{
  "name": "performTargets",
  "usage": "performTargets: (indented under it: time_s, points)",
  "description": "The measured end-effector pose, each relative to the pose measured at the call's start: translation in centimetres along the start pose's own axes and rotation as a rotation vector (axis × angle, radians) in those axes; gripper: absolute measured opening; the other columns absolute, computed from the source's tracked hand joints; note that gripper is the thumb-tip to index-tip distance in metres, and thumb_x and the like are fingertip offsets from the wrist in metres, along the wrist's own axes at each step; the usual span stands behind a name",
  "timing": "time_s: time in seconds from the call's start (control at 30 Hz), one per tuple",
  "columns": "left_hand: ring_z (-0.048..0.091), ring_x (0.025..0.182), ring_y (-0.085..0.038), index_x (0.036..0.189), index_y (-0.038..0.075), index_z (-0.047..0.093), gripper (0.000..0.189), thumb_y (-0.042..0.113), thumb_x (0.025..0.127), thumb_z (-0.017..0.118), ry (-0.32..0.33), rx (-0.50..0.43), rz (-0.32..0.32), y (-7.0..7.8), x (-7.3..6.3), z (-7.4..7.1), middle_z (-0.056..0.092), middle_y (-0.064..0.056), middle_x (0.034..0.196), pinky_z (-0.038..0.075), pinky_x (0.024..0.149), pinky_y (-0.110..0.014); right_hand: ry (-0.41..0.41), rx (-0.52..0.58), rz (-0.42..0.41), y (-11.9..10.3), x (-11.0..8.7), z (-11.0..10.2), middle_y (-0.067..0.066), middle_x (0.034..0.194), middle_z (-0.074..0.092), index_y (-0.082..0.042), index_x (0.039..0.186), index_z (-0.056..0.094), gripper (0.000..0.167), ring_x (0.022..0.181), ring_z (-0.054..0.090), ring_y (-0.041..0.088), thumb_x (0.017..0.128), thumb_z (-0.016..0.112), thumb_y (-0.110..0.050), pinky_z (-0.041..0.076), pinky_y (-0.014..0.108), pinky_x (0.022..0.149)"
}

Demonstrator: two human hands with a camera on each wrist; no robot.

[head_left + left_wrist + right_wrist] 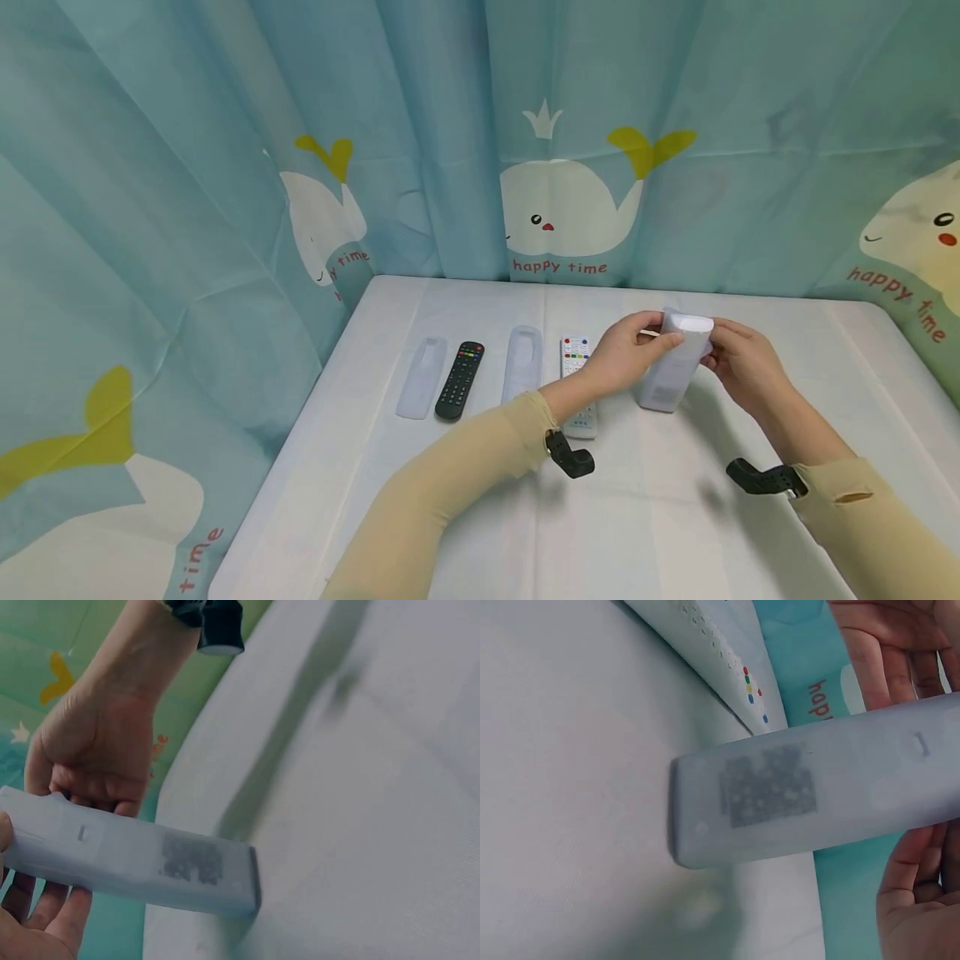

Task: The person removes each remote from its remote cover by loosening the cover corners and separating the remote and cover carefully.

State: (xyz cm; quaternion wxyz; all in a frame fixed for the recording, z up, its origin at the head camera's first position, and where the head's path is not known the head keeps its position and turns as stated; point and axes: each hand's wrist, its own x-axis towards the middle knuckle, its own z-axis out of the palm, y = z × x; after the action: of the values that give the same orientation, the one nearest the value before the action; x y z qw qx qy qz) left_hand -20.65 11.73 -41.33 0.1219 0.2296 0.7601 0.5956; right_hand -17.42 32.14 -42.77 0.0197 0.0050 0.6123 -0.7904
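Between the closed fingers of the left hand (626, 357) and right hand (750, 367), a white sleeved device (667, 379) is gripped near its upper end, tilted; its lower end appears to rest on the worktop (645, 525), presumably for steadiness. Left of the fingers lies a white remote (575, 358).

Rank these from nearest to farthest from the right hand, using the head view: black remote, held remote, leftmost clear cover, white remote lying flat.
From the right hand:
1. Held remote, between both hands.
2. White remote, left of that.
3. Black remote, farther left.
4. Leftmost clear cover, just left of the black remote.
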Motion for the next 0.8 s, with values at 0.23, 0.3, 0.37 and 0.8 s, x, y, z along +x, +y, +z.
performTargets:
  time_s: [0.23, 0.3, 0.37, 0.8]
  points:
    - [0.064, 0.097, 0.0, 0.132, 0.015, 0.065, 0.037, 0.035, 0.102, 0.066, 0.019, 0.016, -0.013, 0.1, 0.0, -0.1, 0.067, 0.01, 0.117, 0.053, 0.082, -0.021, -0.043, -0.029, -0.081, -0.5, -0.8, 0.6, -0.004, 0.095, 0.071, -0.013, 0.101, 0.073, 0.029, 0.087, 0.06, 0.012, 0.11, 0.047, -0.021, 0.05, 0.022, 0.081]
    - [0.063, 0.098, 0.0, 0.133, 0.015, 0.064, 0.038, 0.036, 0.102, 0.066, 0.021, 0.017, -0.018, 0.1, 0.0, -0.1, 0.067, 0.01, 0.117, 0.053, 0.082, -0.021, -0.038, -0.049, -0.088, -0.6, -0.9, 0.8, -0.005, 0.096, 0.07, -0.015, 0.101, 0.074, 0.026, 0.087, 0.061, 0.011, 0.109, 0.05, -0.022, 0.05, 0.02, 0.081]
    - [0.063, 0.099, 0.0, 0.133, 0.016, 0.064, 0.037, 0.037, 0.102, 0.066, 0.018, 0.014, -0.024, 0.1, 0.0, -0.2, 0.066, 0.012, 0.117, 0.053, 0.082, -0.021, -0.013, -0.056, -0.074, -0.7, -0.9, 0.9, -0.006, 0.096, 0.071, -0.016, 0.099, 0.075, 0.023, 0.086, 0.061, 0.009, 0.108, 0.054, -0.02, 0.052, 0.018, 0.08]
    - [0.066, 0.095, -0.007, 0.129, 0.012, 0.07, 0.038, 0.039, 0.106, 0.057, 0.045, -0.16, -0.168, 1.4, 1.0, -0.6, 0.07, 0.006, 0.11, 0.059, 0.081, -0.028, 0.031, -0.07, -0.033, -0.9, -1.1, 0.9, -0.006, 0.097, 0.069, -0.019, 0.1, 0.073, 0.017, 0.088, 0.06, 0.009, 0.106, 0.058, -0.024, 0.052, 0.018, 0.078]
